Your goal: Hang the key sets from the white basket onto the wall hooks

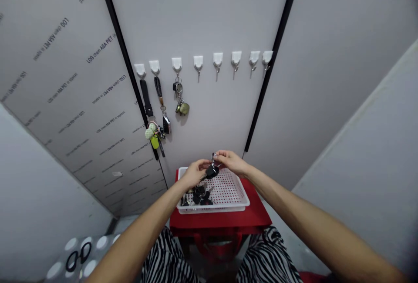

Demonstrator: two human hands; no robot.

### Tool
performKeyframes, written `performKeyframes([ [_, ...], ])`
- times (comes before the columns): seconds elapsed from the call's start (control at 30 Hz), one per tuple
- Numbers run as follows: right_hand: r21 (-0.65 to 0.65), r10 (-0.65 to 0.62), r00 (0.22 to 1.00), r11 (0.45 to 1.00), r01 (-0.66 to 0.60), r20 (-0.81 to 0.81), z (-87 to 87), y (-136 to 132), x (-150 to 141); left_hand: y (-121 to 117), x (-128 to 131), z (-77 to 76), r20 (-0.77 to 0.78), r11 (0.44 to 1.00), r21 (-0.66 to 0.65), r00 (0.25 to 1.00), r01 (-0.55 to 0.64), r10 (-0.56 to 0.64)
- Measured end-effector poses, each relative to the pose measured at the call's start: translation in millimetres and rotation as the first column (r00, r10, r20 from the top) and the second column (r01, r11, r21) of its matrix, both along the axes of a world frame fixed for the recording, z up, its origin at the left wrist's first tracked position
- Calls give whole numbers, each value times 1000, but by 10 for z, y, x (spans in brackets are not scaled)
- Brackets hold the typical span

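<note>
Between my two hands, above the white basket, is a bunch of keys (212,171) with a black key head and a metal ring. My left hand (195,173) has its fingers closed on the key end. With thumb and finger, my right hand (230,162) pinches the ring at the top. Below them, the white perforated basket (242,193) holds more dark keys (199,197) at its left side. On the wall ahead, a black strap keychain (146,98), a second strap with a car key (166,122) and a bunch with a greenish tag (184,108) hang from hooks.
Several white hooks (218,59) run in a row to the right, with nothing hanging on them. The basket stands on a red surface (222,220) in front of my knees. Panels rise close on both sides. A black looped item (78,257) lies at lower left.
</note>
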State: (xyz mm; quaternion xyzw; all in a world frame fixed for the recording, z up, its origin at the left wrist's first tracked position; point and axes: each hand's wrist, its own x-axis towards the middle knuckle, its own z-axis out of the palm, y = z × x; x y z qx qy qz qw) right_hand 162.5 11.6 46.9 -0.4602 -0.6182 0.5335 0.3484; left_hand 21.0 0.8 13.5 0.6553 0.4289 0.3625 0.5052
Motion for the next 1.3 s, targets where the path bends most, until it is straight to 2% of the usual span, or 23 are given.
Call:
performKeyframes([
  [0.07,92,-6,1000,996,8,-18,68,16,-17,-9,17,58,133,998,-61,990,-34,42],
  [0.13,189,-17,1000,982,20,-17,119,43,-33,-8,16,127,202,994,-78,975,-81,95],
  [0.23,270,-26,999,962,38,-46,260,90,-81,41,22,292,272,986,-14,948,-168,165],
  [0.3,298,-26,993,953,60,-118,433,124,-136,111,50,468,332,982,48,930,-184,158],
  [0.4,331,-28,968,937,113,-250,771,187,-239,240,113,806,421,984,118,904,-133,71],
  [0.5,377,-66,936,904,202,-345,1093,298,-331,358,147,1139,397,967,185,913,-177,91],
  [0.67,546,-245,929,755,363,-278,1458,528,-382,484,124,1528,310,912,208,908,-353,281],
  [0.73,521,-295,923,763,383,-247,1575,577,-382,516,113,1635,290,900,226,908,-373,303],
  [0.83,435,-314,915,808,397,-253,1743,602,-396,561,110,1770,286,894,231,905,-384,315],
  [0.97,375,-350,883,809,453,-314,1911,643,-456,613,121,1927,363,893,161,867,-420,342],
  [1.07,399,-344,868,784,475,-358,1962,707,-504,656,123,2009,419,878,133,829,-460,371],
  [1.17,473,-333,867,736,485,-370,1961,784,-538,728,109,2023,430,847,151,805,-510,408],
  [1.23,528,-345,878,703,476,-332,1942,840,-557,794,92,1992,392,825,180,808,-535,439],
  [1.3,551,-370,890,699,456,-267,1915,894,-570,856,74,1936,313,812,221,828,-540,465],
])
